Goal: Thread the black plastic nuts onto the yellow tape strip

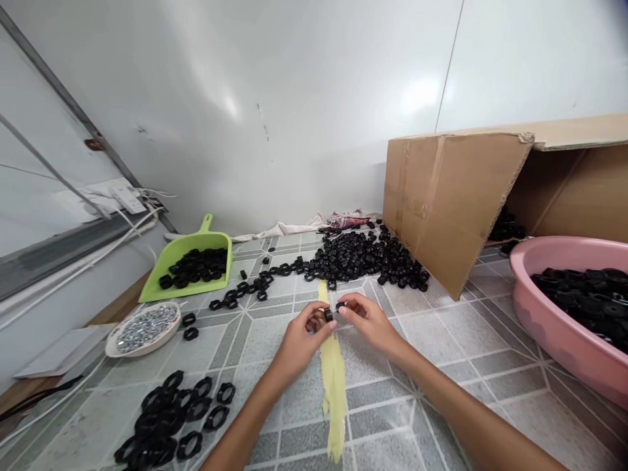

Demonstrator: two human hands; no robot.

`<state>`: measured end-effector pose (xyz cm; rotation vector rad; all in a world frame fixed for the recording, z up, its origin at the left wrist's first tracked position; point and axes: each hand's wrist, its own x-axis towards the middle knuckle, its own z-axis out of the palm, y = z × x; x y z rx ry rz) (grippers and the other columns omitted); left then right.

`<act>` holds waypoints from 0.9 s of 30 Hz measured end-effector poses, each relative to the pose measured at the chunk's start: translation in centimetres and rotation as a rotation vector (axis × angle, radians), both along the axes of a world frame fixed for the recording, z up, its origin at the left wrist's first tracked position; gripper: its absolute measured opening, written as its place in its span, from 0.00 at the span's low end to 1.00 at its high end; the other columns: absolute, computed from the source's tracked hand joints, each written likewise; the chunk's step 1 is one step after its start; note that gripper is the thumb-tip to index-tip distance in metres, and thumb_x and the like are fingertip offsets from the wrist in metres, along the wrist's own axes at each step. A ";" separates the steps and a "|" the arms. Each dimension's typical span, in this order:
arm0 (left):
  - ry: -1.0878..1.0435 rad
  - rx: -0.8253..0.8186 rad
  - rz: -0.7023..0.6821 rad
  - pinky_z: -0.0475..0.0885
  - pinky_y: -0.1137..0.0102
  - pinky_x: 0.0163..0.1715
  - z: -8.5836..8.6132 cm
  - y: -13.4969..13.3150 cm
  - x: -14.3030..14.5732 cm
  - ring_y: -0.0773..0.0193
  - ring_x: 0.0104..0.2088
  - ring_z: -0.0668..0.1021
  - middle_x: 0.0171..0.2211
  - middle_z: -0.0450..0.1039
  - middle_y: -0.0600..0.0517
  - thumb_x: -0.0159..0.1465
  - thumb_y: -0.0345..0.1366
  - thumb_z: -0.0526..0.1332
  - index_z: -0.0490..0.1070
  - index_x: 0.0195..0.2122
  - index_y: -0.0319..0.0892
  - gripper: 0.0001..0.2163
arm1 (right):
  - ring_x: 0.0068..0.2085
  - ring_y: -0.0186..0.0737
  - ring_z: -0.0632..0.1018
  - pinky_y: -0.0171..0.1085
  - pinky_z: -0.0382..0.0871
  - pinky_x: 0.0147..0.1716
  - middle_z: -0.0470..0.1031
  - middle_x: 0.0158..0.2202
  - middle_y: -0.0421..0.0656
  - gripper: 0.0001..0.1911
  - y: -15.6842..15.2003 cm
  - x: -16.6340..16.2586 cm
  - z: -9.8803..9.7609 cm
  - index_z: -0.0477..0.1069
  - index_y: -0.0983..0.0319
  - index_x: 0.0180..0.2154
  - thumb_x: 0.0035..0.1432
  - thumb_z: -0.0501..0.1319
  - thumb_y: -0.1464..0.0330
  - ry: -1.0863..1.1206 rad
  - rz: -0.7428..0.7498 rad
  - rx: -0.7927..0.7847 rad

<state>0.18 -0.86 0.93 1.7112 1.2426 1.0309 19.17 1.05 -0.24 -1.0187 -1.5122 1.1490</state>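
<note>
Fingers of the left hand point(300, 330) are clamped on a black ring point(328, 314), which sits between thumb and index finger at the hand's 2 o'clock. Fingers of the right hand point(369, 319) pinch a small dark piece point(340, 305), partly covered, at that hand's 10 o'clock; it is just beside the ring, apart from it. A yellow strip point(336, 392) runs below both hands towards 6 o'clock on a tile-patterned surface point(377, 418). From the hands, a heap of black rings point(363, 258) lies at 12 to 1 o'clock, a cardboard box point(441, 203) at 2, a pink basin point(524, 288) of black parts at 3, a looser pile point(161, 415) at 8, a plate point(114, 344) of shiny metal bits point(147, 327) at 9, and a green dustpan point(191, 241) holding black rings at 10. Red marks on the plate's rim are too small to read.
</note>
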 end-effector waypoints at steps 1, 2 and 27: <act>-0.025 -0.004 -0.011 0.66 0.70 0.36 -0.1 0.0 0.0 0.64 0.33 0.71 0.33 0.70 0.55 0.62 0.42 0.65 0.70 0.50 0.46 0.16 | 0.37 0.40 0.74 0.38 0.67 0.38 0.74 0.36 0.42 0.15 0.0 0.0 0.0 0.75 0.60 0.45 0.59 0.63 0.58 0.013 0.030 -0.007; -0.038 -0.010 -0.025 0.67 0.70 0.37 -0.1 0.1 0.0 0.64 0.33 0.71 0.34 0.71 0.55 0.62 0.42 0.65 0.70 0.50 0.46 0.16 | 0.38 0.41 0.74 0.39 0.67 0.40 0.75 0.37 0.43 0.15 0.0 0.0 -0.1 0.75 0.60 0.45 0.59 0.63 0.59 0.020 0.060 -0.012; 0.058 -0.003 -0.065 0.72 0.67 0.42 1.2 -1.1 0.7 0.58 0.40 0.78 0.40 0.77 0.51 0.67 0.45 0.58 0.71 0.53 0.47 0.16 | 0.39 0.40 0.77 0.41 0.71 0.42 0.78 0.38 0.43 0.12 0.2 0.5 0.4 0.74 0.61 0.41 0.54 0.67 0.65 0.055 0.152 -0.026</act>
